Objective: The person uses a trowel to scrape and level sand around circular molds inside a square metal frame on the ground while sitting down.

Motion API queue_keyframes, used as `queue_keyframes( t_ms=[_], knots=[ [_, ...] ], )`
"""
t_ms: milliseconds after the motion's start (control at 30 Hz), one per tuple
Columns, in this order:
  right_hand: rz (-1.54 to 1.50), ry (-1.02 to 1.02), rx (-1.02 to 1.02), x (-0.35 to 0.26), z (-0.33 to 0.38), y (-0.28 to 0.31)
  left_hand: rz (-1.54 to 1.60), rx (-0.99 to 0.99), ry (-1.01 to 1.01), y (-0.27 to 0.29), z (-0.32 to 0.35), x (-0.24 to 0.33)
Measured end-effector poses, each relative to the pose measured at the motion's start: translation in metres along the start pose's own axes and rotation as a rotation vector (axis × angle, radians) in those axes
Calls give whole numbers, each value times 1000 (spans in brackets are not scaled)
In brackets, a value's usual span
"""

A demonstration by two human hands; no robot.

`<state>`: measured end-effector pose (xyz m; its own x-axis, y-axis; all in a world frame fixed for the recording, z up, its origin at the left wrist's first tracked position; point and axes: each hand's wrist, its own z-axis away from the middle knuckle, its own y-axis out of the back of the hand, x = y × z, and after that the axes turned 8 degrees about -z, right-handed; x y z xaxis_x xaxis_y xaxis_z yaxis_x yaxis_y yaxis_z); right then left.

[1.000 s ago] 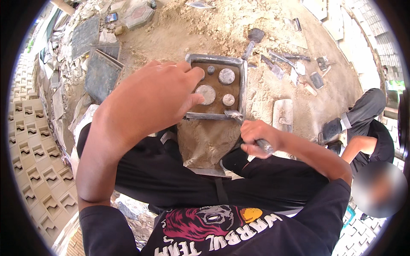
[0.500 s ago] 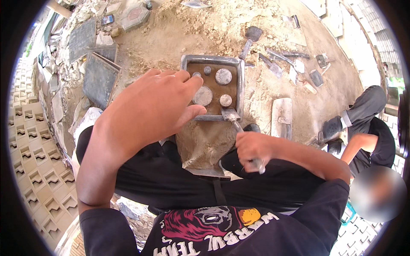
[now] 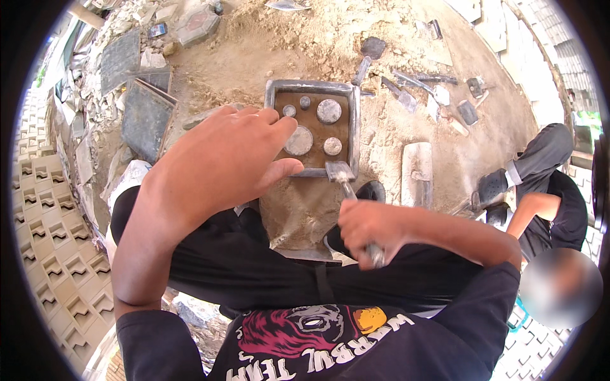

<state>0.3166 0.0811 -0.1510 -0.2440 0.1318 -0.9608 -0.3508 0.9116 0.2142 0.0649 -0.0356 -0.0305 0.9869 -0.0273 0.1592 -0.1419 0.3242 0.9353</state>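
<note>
- Where the head view looks down over sandy ground (image 3: 381,159): square metal mould (image 3: 312,127) lying flat on the sand just ahead of the knees, grey rim all round, brown fill inside.
- Within the mould: four round grey discs (image 3: 329,111) set in the brown fill, two larger and two smaller, apart from one another.
- Left hand (image 3: 222,162) spread over the mould's near-left corner, fingers (image 3: 270,117) open and loosely extended, tips reaching the left rim, thumb lying along the near rim; nothing gripped.
- Right hand (image 3: 368,228) closed in a fist round the handle of a small trowel (image 3: 346,181), fingers wrapped tight, handle end poking out below the fist.
- Trowel blade resting on the mould's near-right rim, pointing away from the body.
- Black trousers (image 3: 254,260) across the lower middle, knees drawn up either side of the sand patch.
- Right of the mould: flat grey float (image 3: 416,165) lying on the sand, near but not touching.
- Beyond the mould: scattered hand tools (image 3: 406,86), trowels and scrapers, well apart from both hands.
- Far left: dark flat tiles (image 3: 146,114) leaning among rubble, and rows of pale patterned blocks (image 3: 44,254) along the edge.
- Far right: another person (image 3: 546,203) in dark clothes, crouched, face blurred.
</note>
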Motion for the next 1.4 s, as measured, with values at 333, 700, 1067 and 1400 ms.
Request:
queue_keyframes(
  t_ms=[333,700,1067,1400],
  knots=[
    [-188,-79,265,26,21,31,11,-11,4,-5,-8,-3],
    [-251,-251,270,32,12,64,66,-21,-143,-115,-89,1],
    [-130,-271,348,-5,-4,68,331,-77,-214,-237,-128,-23],
    [-287,-379,615,15,-12,38,573,316,-36,-70,-88,-13]
  ],
)
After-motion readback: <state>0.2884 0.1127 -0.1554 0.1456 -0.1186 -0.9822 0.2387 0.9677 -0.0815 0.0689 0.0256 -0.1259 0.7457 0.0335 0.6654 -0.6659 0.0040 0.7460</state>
